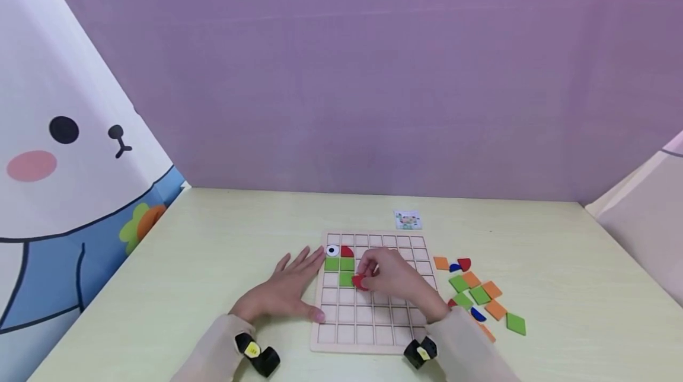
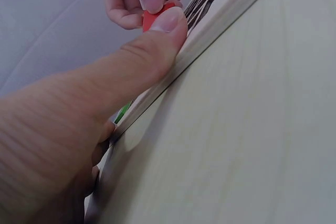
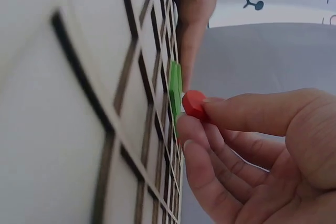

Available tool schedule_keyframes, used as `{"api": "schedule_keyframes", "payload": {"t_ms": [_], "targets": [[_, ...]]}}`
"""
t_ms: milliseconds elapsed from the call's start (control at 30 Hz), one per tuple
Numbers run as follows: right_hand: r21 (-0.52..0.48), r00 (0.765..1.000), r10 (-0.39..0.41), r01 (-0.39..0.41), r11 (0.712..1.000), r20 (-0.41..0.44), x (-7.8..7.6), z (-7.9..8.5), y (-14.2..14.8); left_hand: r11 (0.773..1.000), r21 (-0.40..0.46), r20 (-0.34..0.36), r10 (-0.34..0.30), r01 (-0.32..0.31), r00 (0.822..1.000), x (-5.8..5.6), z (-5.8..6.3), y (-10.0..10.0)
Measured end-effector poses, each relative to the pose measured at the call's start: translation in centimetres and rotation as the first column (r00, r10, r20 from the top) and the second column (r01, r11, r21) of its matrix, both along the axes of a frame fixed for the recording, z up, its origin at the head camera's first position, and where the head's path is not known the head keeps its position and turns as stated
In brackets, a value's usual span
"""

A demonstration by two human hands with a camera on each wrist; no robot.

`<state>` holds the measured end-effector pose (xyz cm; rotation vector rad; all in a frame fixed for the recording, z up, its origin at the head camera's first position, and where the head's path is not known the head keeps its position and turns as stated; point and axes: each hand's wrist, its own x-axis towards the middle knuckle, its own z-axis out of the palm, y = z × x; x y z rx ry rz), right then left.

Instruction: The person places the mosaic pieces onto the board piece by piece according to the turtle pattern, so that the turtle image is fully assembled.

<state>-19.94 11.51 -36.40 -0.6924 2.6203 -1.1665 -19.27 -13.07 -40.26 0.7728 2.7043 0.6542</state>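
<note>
A wooden grid board [image 1: 347, 347] lies on the table. My left hand [image 1: 283, 293] rests at its left edge, fingers spread and straight, the thumb touching the frame. Between thumb and fingers my right hand [image 1: 392, 275] pinches a red tile [image 3: 193, 103] just above the board, close to the green tiles [image 1: 347, 279]. In the upper left cells sit a white tile with an eye [image 1: 332, 250], a red quarter-round tile [image 1: 347, 251] and several green squares. The exact outline of the pinched tile is partly covered by the fingers.
Right of the board lie loose orange tiles [image 1: 492, 289], green tiles [image 1: 516, 323], blue half-rounds [image 1: 478, 314] and red pieces [image 1: 464, 264], some partly behind the right forearm. A small picture card [image 1: 408, 220] lies beyond the board's far edge. A purple partition [image 1: 373, 103] stands behind the table.
</note>
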Motion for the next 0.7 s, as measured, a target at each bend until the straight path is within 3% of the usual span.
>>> {"api": "schedule_keyframes", "payload": {"t_ms": [433,700], "targets": [[0.022,0.997,0.051,-0.052,0.998,0.060,0.4,-0.3,-1.6,1.000,-0.016,-0.008,-0.008,0.007,1.000,-0.1,0.1,0.1],[0.013,0.999,0.011,-0.012,1.000,0.053,0.8,-0.4,-2.1,1.000,-0.020,-0.010,-0.006,0.006,1.000,-0.1,0.1,0.1]]}}
